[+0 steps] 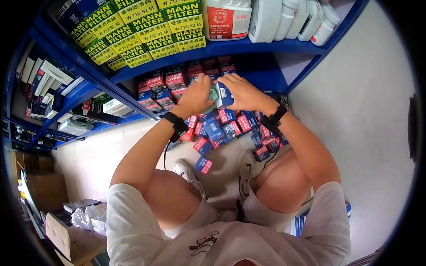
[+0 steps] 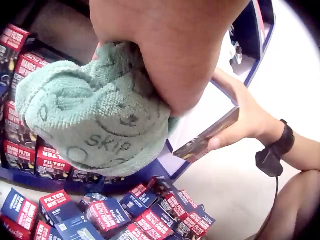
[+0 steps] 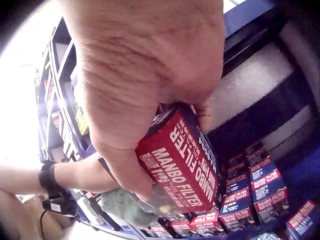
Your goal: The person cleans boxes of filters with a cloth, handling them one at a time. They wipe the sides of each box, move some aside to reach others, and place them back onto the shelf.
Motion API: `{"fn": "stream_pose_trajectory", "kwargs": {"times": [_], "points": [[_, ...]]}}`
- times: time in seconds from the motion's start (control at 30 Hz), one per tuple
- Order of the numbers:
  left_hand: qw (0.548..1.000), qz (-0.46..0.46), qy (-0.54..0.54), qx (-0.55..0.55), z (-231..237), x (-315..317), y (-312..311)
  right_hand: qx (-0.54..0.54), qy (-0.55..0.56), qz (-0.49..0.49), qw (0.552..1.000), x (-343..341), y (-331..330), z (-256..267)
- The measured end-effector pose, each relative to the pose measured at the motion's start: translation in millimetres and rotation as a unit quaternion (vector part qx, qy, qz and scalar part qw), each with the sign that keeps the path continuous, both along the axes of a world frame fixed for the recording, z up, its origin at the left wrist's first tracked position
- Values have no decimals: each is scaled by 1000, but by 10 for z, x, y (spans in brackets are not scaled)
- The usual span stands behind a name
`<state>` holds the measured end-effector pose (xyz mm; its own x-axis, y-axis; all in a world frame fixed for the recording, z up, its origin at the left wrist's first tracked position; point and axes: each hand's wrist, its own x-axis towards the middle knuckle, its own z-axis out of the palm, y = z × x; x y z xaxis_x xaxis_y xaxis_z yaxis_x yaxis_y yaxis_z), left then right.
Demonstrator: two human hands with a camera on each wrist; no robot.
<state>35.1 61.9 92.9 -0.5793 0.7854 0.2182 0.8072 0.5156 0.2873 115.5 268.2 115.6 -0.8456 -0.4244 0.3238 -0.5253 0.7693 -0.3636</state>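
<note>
My right hand point(image 1: 245, 91) grips a red and blue filter box point(image 3: 176, 159) marked MANBO FILTER, fingers on one side and thumb on the other. Its barcode end shows in the head view. Bunched in my left hand point(image 1: 195, 95) is a pale green cloth point(image 2: 100, 120) with SKIP printed on it, held right beside the box. Both hands are in front of the low shelf, above a heap of similar filter boxes point(image 1: 213, 129) on the floor.
Rows of filter boxes point(image 1: 174, 80) stand on the low blue shelf point(image 1: 262, 73). Above are yellow-green MANN FILTER boxes point(image 1: 148, 41) and a white jug point(image 1: 227, 20). My shoes point(image 1: 246, 170) flank the heap. Cardboard boxes point(image 1: 46, 190) are at the left.
</note>
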Motion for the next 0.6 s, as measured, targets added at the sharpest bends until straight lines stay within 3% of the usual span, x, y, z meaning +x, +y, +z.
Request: {"fn": "stream_pose_trajectory", "kwargs": {"times": [0.1,0.27,0.4,0.47,0.6], "points": [[1000,5,-6,-2,32,29,-4,-3,-10,-7,1000,0,-56,10],[997,-76,5,25,145,223,43,81,-8,-78,994,-90,37,-173],[998,-57,-4,8,135,203,34,69,-16,-61,996,-70,22,-181],[999,-28,20,0,56,97,-15,-14,-18,-32,999,-54,-8,-167],[999,19,9,-36,-98,-69,-99,21,-19,-82,996,41,-69,-5]]}}
